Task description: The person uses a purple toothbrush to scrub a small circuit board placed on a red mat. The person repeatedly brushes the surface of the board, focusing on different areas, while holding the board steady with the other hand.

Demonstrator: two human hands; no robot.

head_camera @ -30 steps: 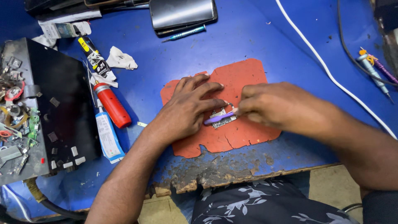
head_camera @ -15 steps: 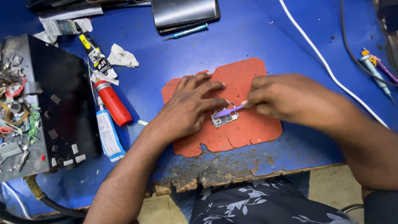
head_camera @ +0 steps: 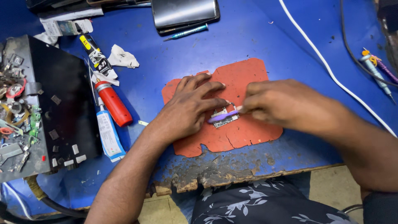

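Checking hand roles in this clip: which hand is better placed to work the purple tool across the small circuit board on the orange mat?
Right. The right hand already grips the purple tool, its tip on the small circuit board. The left hand lies flat on the orange mat, fingers steadying the board.

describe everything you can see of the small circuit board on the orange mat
The small circuit board is a little rectangular piece that looks silver-grey with metal shields and pale edges. It lies flat near the middle of the worn orange mat on the blue table. The left hand pins it down with its fingertips on the board's left side, hiding part of it. The right hand holds a purple tool whose tip lies across the board's top. Finer parts are too small to tell.
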